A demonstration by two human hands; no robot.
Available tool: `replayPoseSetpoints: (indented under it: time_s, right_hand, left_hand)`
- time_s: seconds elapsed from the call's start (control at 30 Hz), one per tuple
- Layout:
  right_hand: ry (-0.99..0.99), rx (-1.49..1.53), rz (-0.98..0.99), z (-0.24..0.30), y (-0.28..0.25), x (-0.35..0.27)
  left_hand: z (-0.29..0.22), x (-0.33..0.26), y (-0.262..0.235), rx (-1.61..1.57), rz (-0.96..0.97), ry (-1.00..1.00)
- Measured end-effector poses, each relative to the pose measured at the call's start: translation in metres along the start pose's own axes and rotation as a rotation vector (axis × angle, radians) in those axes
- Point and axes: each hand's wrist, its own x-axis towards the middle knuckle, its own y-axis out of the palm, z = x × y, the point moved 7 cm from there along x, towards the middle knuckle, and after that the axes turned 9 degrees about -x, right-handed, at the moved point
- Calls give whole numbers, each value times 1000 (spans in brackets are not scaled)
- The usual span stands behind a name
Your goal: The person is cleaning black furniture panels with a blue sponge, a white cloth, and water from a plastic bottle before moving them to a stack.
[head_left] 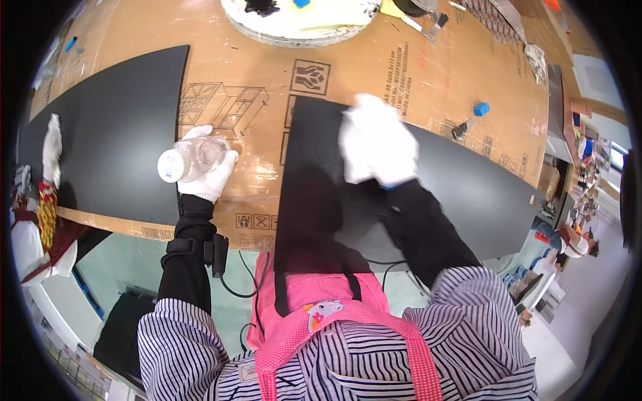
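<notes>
My left hand (218, 179), in a white glove, is closed round a clear plastic bottle (202, 159) with a white cap (172, 165). The bottle is tipped, its cap toward the left, over the edge of the left black panel (114, 127). On the right black panel (461, 187) rests my right hand (391, 164), also gloved in white. It presses what looks like a bunched white cloth (368, 123) to the surface near the panel's far left part. Motion blur merges glove and cloth, so single fingers cannot be made out.
Cardboard (247, 187) covers the table. A round white tub (294, 37) with dark and yellowish smears stands at the far side. Scrapers (438, 27) lie beside it. A blue block (481, 109) and a small tool (461, 129) lie beyond the right panel. Another person (574, 240) is at far right.
</notes>
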Motion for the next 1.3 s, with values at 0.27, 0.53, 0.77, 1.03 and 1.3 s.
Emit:
replayPoseSetpoints:
  time_s: [0.27,0.53,0.77,1.03,1.3]
  right_hand:
    - [536,258,-36,-147,56,-81]
    - [-207,-42,151,84,21,83]
    - [-384,93,74,153,23,-2]
    - [-553,-132,380,195,-1,-6]
    - [-650,-34,111,197,35,-40]
  left_hand:
    - [-10,7,4,-11,7,147]
    - [6,8,10,-379,80,-125]
    - [-22,13,-2,51,-5,197]
    - [-20,4,-14,33,-36,301]
    - [-24,6,-11,-102,-15,328]
